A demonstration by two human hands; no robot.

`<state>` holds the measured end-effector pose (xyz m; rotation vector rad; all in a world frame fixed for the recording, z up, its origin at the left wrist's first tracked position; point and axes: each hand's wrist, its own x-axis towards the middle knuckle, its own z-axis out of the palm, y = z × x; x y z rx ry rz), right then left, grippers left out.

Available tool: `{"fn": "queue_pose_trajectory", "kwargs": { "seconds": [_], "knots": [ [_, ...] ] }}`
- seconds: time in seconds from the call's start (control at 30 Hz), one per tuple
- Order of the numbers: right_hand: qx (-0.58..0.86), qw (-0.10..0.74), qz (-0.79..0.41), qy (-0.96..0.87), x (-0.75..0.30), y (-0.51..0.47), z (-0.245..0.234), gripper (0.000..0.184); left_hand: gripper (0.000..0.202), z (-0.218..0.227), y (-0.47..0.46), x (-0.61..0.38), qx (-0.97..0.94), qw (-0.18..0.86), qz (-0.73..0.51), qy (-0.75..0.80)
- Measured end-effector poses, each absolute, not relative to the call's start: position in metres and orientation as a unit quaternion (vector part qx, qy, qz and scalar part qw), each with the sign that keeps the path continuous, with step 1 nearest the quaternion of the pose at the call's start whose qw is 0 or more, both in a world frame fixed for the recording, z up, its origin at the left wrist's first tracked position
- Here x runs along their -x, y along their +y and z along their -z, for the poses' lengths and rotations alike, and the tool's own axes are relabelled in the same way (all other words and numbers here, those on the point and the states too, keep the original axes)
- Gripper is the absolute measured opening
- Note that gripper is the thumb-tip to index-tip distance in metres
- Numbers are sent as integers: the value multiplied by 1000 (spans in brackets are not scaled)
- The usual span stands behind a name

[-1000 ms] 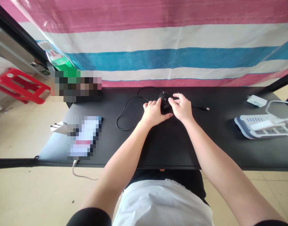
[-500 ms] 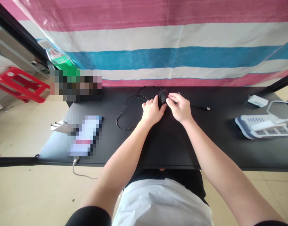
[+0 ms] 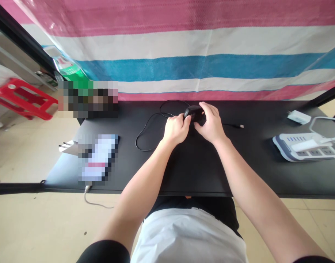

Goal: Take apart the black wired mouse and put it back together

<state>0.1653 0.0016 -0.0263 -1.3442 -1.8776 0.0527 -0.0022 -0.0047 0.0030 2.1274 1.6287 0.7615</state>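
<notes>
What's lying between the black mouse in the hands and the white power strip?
The mouse's cable end, a USB plug, lies there on otherwise bare black table, short of the power strip; the head view shows it.

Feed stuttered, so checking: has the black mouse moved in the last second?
Yes. Against the cable plug, the mouse has shifted slightly toward the striped curtain and turned crossways.

Head view, steeply down over black table (image 3: 255, 175).
</notes>
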Motion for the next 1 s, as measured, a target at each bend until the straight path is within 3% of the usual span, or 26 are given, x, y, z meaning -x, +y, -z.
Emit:
{"fn": "queue_pose_trajectory", "kwargs": {
  "seconds": [0.23,0.37,0.57,0.8,1.0],
  "knots": [
    [567,389,-55,-724,-164,0,24,60,45,-3,-3,9,-682,321,-367,545],
    [592,374,-67,-711,-167,-2,19,54,42,-5,1,14,-640,343,-401,558],
    [593,354,-70,-720,-169,-3,17,51,22,-7,5,19,-652,196,-358,639],
    [575,322,-103,-745,-168,-2,20,54,35,-8,2,16,-723,92,-254,636],
    [564,300,-130,-758,-169,-1,22,57,38,-9,-6,11,-778,66,-225,583]
  ]
}}
